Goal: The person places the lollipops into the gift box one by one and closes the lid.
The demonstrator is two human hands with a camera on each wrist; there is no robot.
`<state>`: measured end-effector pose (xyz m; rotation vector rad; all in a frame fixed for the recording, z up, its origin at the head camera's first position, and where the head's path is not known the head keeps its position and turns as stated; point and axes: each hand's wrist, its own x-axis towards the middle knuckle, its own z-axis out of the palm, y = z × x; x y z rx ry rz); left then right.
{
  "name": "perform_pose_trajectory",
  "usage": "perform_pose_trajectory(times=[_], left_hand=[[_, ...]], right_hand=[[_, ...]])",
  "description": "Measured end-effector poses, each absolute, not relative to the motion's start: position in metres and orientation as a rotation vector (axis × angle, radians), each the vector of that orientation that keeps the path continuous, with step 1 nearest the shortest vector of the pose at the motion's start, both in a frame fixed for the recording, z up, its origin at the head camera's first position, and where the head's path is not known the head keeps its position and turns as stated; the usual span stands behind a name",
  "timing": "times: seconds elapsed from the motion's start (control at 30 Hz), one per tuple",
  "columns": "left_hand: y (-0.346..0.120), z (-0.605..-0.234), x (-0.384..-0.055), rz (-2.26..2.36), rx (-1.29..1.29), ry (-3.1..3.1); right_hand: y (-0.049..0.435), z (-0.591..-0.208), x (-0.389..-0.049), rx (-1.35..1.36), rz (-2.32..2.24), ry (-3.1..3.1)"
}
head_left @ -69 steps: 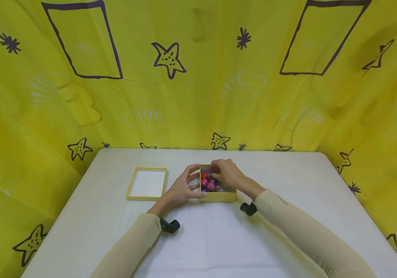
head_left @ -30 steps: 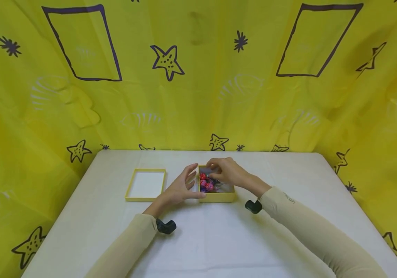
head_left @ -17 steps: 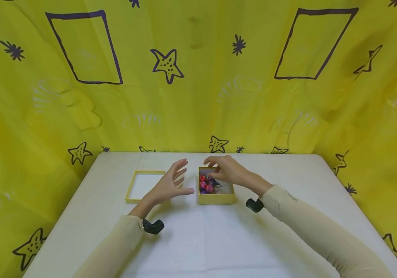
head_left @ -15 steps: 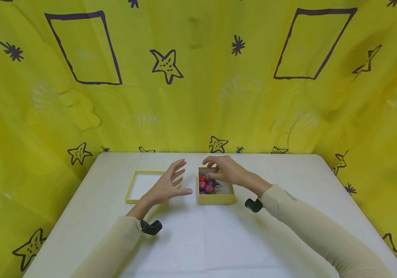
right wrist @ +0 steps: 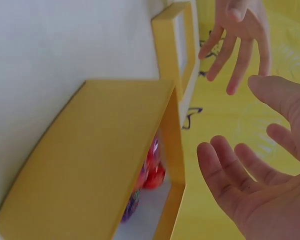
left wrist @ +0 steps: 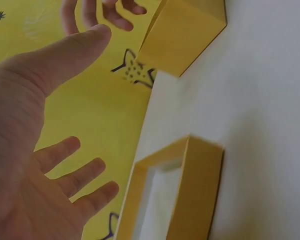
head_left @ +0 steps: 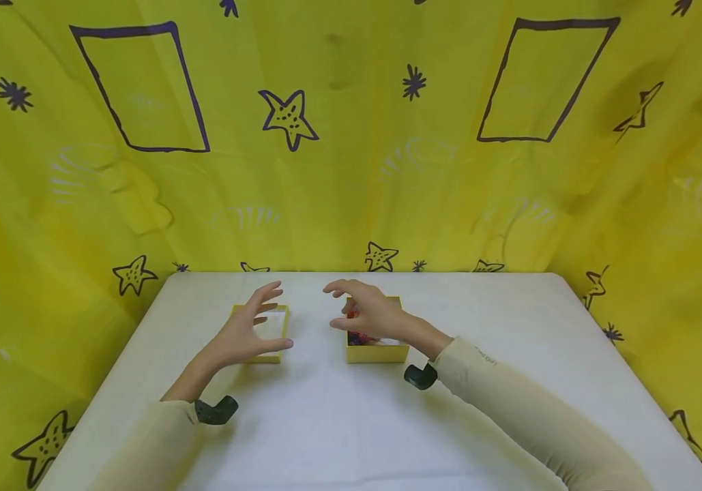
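Observation:
A yellow open-topped box (head_left: 378,354) stands on the white table with shiny round red and purple things (right wrist: 154,176) inside, like wrapped sweets. To its left lies a shallow yellow lid (head_left: 286,326), white side up. My left hand (head_left: 237,337) hovers over the lid, fingers spread and holding nothing. Above the box, my right hand (head_left: 369,314) has its fingers loosely bent and pointing left; nothing is in it. That hand hides part of the box and its contents in the head view. In the right wrist view, the palm is apart from the box wall.
The white tabletop (head_left: 338,423) reaches back to a yellow curtain (head_left: 344,177) printed with dark stars. Bare table separates the lid from the box. A small black camera (head_left: 217,410) sits on my left wrist and another (head_left: 421,376) on my right.
My left hand has left the box's side and moved left over the lid. My right hand has come up out of the box and shifted left. Box and lid stay in place.

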<state>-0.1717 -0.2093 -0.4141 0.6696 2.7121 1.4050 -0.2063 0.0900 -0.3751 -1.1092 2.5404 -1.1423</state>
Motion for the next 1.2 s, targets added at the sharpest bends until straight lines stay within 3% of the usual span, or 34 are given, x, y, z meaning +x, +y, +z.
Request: perform_pose_trajectory(times=[0.53,1.2], left_hand=[[-0.284,-0.410,-0.149,1.040,0.368,2.912],[-0.304,-0.420,-0.156,1.218,0.178,2.463]], right_hand=[[0.021,-0.398,-0.184,-0.935,-1.330,2.422],[-0.021,-0.441,-0.180,-0.498,-1.457,2.356]])
